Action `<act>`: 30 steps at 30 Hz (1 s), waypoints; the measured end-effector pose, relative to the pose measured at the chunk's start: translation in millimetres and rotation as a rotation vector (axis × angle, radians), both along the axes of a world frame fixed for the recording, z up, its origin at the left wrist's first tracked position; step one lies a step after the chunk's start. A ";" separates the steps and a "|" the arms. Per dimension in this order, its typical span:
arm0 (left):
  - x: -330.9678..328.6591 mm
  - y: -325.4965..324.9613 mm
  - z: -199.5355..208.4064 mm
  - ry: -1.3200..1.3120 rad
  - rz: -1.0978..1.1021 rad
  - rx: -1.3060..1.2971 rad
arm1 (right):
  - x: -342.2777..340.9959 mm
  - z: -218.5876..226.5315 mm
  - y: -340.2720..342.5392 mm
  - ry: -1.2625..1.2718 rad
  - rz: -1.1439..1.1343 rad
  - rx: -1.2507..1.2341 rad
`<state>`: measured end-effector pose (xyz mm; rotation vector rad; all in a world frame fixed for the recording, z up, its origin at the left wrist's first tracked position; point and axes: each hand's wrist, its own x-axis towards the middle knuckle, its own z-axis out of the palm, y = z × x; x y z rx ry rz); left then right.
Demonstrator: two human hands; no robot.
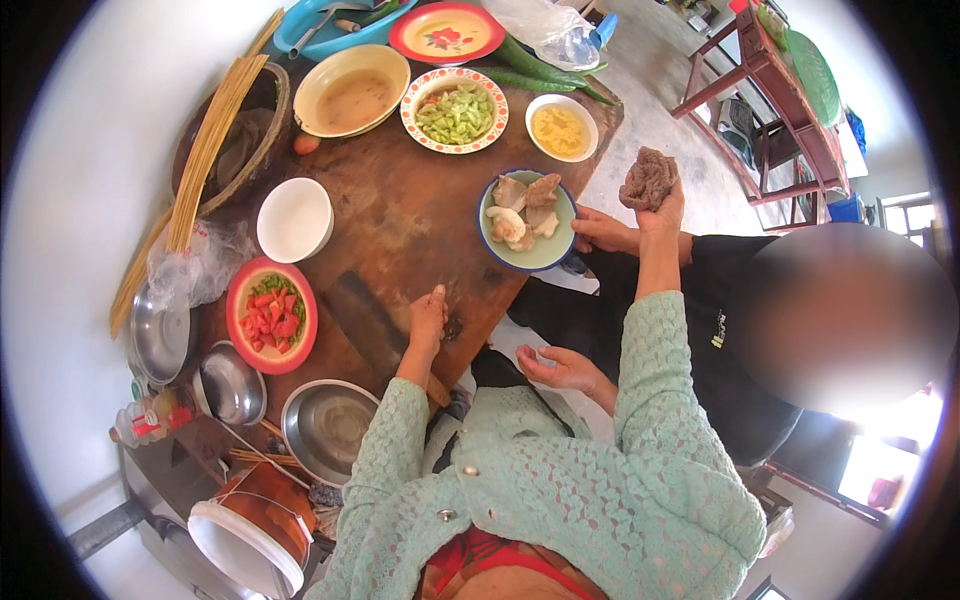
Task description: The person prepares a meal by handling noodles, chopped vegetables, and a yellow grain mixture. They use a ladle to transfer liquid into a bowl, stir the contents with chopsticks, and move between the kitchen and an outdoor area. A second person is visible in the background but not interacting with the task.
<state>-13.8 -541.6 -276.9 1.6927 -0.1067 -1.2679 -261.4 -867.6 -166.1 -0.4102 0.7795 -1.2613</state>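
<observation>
My right hand (662, 205) is raised at the table's right side, closed around a rough brown lump of what looks like cooked meat (648, 179). Below and left of it, a pale green blue-rimmed bowl (529, 258) holds several meat pieces (526, 208). A co-worker's hand (600, 230) grips that bowl's right edge. The co-worker's other hand (565, 368) is palm up with fingers apart, under my right forearm. My left hand (428, 318) is curled closed over the table edge, with nothing visible in it. Beside it lies a cleaver (370, 325), its wooden handle toward me.
On the wooden table (400, 220) stand a plate of chopped green vegetable (455, 112), a bowl of yellow liquid (562, 130), a white bowl (295, 220) and a plate of red and green pieces (270, 318). Metal basins (330, 430) sit left. The co-worker (700, 330) stands close at right.
</observation>
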 end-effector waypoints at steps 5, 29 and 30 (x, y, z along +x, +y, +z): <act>5.4 -14.4 -7.3 -0.013 0.040 0.128 | -16.6 -37.4 -27.1 0.030 0.035 0.028; 17.1 -41.6 -8.1 0.160 0.098 0.129 | 54.7 -113.8 -64.4 0.585 0.472 0.281; 17.0 -41.2 -7.6 0.153 0.091 0.128 | 55.6 -115.2 -65.4 0.578 0.478 0.278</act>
